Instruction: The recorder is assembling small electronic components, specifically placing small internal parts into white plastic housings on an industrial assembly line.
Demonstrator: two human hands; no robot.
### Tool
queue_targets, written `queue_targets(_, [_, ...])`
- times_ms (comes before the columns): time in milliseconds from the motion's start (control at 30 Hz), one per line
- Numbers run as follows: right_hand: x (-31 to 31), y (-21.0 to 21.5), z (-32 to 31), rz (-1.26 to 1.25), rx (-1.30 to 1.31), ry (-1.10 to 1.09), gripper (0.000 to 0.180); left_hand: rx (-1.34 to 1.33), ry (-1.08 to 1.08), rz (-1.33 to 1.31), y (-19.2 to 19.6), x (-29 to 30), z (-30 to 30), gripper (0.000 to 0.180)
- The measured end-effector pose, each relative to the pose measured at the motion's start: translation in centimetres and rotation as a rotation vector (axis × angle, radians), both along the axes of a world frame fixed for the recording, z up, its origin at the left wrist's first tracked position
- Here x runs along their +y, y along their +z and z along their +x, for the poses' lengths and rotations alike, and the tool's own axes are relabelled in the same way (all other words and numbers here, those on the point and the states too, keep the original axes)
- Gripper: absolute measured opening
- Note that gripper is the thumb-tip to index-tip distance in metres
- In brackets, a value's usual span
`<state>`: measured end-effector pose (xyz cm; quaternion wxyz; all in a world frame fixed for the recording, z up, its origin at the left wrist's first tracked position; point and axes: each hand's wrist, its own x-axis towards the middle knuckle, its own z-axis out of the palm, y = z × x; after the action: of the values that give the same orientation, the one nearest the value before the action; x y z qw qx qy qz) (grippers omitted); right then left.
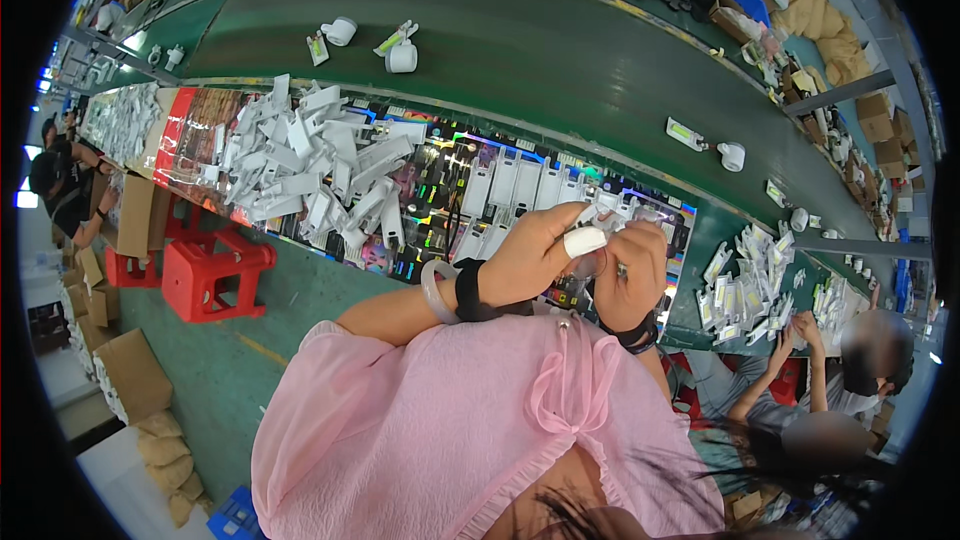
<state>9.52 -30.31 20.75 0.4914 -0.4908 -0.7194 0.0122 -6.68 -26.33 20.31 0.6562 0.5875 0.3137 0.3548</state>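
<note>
My left hand (535, 250) and my right hand (632, 278) meet over the table, fingers pinched together. Between the fingertips is a small white plastic part (602, 213), largely covered by the fingers, so its exact shape does not show. A short white piece (585, 241) lies over my left thumb; whether it is a wrap or a loose part, I cannot tell. Just beyond my hands, white rectangular plastic housings (527, 183) stand in a row on a dark, colourful printed sheet (437, 185).
Left of my hands rises a big heap of white plastic housings (310, 160). A green conveyor belt (560, 60) runs behind, carrying white round parts (401, 57) and flat pieces. To the right are another pile (745, 285) and a co-worker's hands (800, 332). Red stools (212, 275) stand at left.
</note>
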Motion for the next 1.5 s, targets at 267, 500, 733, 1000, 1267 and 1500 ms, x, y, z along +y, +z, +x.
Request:
queue_targets(267, [1.7, -0.5, 1.9, -0.185, 0.045, 0.008, 0.022, -0.032, -0.195, -0.335, -1.6, 4.1, 0.3, 0.031])
queue_targets(500, [6.5, -4.8, 11.0, -0.417, 0.094, -0.156, 0.018, 0.115, -0.112, -0.33, -4.4, 16.2, 1.6, 0.041])
queue_targets(733, [12.4, -14.8, 24.7, -0.603, -0.168, -0.451, 0.022, 0.413, 0.19, -0.382, -14.7, 30.3, -2.8, 0.048])
queue_targets(1000, [18.7, -19.3, 32.7, -0.378, -0.693, -0.555, 0.028, 1.004, 0.481, 0.909, -14.0, 32.8, 3.9, 0.053])
queue_targets(1267, [22.3, -19.7, 32.9, -0.672, -1.019, -0.435, 0.018, 0.676, -0.1, 0.993, -19.6, 26.6, 28.2, 0.057])
queue_targets(1500, [20.3, -20.4, 31.6, -0.571, -0.938, -0.354, 0.016, 0.936, -0.151, 1.027, -20.0, 23.6, 30.9, 0.041])
